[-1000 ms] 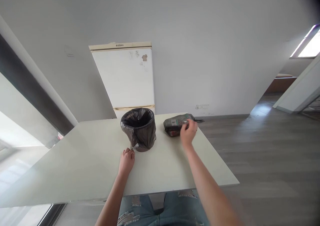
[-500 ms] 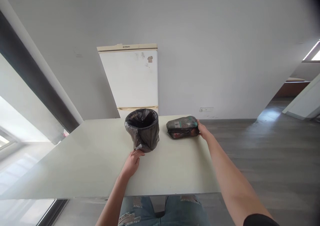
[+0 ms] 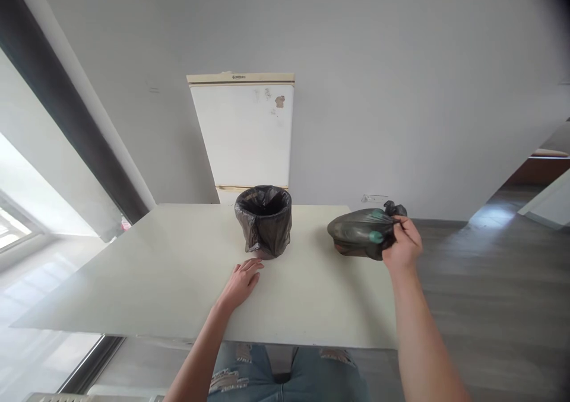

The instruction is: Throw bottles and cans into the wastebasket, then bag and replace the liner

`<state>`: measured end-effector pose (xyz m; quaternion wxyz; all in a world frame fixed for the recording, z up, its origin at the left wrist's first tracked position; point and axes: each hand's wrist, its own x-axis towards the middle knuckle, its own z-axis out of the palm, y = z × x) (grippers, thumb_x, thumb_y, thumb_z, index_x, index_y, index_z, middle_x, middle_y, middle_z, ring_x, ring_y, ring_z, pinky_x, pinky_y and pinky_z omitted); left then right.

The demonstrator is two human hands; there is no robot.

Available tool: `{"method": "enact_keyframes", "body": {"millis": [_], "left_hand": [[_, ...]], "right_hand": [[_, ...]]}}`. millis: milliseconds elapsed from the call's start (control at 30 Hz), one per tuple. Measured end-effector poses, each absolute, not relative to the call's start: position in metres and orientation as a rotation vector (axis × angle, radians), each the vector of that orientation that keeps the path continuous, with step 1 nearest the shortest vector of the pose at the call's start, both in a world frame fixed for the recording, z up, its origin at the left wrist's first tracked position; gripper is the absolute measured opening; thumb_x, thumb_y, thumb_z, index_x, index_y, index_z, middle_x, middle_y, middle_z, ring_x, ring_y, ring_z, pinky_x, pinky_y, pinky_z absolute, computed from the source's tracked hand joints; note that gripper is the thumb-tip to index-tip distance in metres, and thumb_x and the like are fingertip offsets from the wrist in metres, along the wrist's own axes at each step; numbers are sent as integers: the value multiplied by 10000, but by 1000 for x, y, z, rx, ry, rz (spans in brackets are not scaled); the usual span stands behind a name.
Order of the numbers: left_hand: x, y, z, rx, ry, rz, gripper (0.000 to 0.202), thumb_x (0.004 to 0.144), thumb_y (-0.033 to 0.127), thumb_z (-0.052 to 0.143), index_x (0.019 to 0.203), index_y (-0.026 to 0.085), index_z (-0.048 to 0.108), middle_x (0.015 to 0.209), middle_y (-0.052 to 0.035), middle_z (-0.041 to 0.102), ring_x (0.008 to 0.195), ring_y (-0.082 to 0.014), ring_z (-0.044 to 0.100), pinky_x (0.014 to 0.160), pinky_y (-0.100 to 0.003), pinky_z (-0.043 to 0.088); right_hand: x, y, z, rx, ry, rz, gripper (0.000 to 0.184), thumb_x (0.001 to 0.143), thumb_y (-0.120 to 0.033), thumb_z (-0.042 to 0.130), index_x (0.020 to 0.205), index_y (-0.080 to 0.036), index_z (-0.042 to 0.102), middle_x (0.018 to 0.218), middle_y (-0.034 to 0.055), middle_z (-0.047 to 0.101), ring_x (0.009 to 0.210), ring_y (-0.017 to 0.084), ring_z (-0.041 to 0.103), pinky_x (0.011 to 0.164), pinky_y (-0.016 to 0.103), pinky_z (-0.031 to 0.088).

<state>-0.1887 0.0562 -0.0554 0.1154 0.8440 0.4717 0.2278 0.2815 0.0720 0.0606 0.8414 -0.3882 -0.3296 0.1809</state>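
A small trash can [image 3: 267, 230] lined with a black plastic bag stands upright on the pale table [image 3: 169, 277], its mouth facing up. Just in front of it my left hand [image 3: 241, 280] lies on the tabletop, fingers stretched out, the tips close to the can's base. My right hand [image 3: 404, 244] is closed around the gathered neck of a tied black garbage bag [image 3: 356, 233], over the table's right side. Items with green patches and something reddish show dimly through the thin plastic; their kind cannot be made out.
A white refrigerator [image 3: 247, 135] stands behind the table against the grey wall [image 3: 378, 93]. A wall socket [image 3: 374, 199] sits low on that wall. Grey wooden floor [image 3: 467, 289] lies to the right, and a dark-framed window side is at the left.
My right hand has moved right with the garbage bag, now gripping its neck and pulling it away from the can. My left hand has come off the can's liner onto the table.
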Motion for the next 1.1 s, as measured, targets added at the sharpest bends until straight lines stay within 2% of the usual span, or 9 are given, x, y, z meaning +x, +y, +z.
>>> {"method": "enact_keyframes", "body": {"millis": [100, 233, 400, 600, 733, 867, 967, 1100], "left_hand": [[-188, 56, -57, 2475, 1392, 651, 364, 1026, 211, 428, 1305, 276, 652, 1517, -74, 595, 1425, -254, 513, 1105, -474, 443], [-187, 56, -57, 2483, 1373, 700, 356, 1019, 194, 441, 1282, 274, 667, 1498, -81, 605, 1408, -260, 527, 1092, -465, 456], [-188, 52, -52, 2397, 1372, 928, 338, 1039, 178, 383, 1221, 245, 659, 1293, -102, 655, 1207, -234, 620, 1045, -419, 490], [-186, 47, -44, 2231, 1369, 1055, 289, 1048, 223, 384, 1163, 237, 650, 1179, -84, 633, 1134, -219, 621, 1025, -376, 494], [-186, 45, -40, 2150, 1384, 955, 265, 1007, 227, 426, 1154, 233, 646, 1183, -77, 621, 1092, -215, 622, 1005, -361, 499], [-188, 42, -37, 2088, 1344, 950, 267, 903, 192, 538, 1138, 233, 658, 1183, -71, 610, 1047, -213, 625, 984, -349, 495], [-188, 42, -37, 2044, 1327, 1030, 265, 857, 184, 552, 1088, 230, 674, 1156, -60, 616, 983, -201, 621, 929, -327, 494], [-190, 43, -38, 2003, 1339, 1067, 301, 853, 193, 521, 1121, 229, 654, 1154, -53, 620, 963, -195, 609, 917, -316, 483]], "right_hand": [[269, 35, 80, -781, -867, 453, 192, 765, -342, 719, 891, -198, 696, 880, 27, 612, 820, 194, 557, 745, 322, 416], [239, 5, 92, -733, -893, 456, 70, 762, -265, 636, 733, -203, 622, 787, 23, 582, 718, 182, 527, 667, 312, 369], [183, 1, 82, -676, -915, 690, 150, 806, -255, 603, 677, -206, 544, 740, 12, 531, 661, 160, 491, 635, 293, 364], [120, 22, 37, -543, -760, 1051, 207, 821, -305, 597, 704, -233, 441, 710, -21, 410, 634, 163, 446, 633, 305, 408], [101, 36, 6, -545, -557, 1041, 191, 773, -272, 615, 703, -234, 441, 753, -27, 488, 693, 165, 494, 696, 311, 439], [97, 39, -18, -603, -492, 1039, 182, 767, -282, 630, 691, -238, 471, 765, -34, 544, 702, 163, 515, 715, 314, 456], [99, 35, -30, -674, -558, 1016, 153, 790, -298, 642, 717, -243, 519, 795, -28, 583, 736, 171, 541, 752, 324, 467], [106, 30, -39, -787, -621, 980, 79, 784, -298, 661, 820, -240, 622, 915, -7, 649, 842, 187, 590, 811, 330, 468]]}}
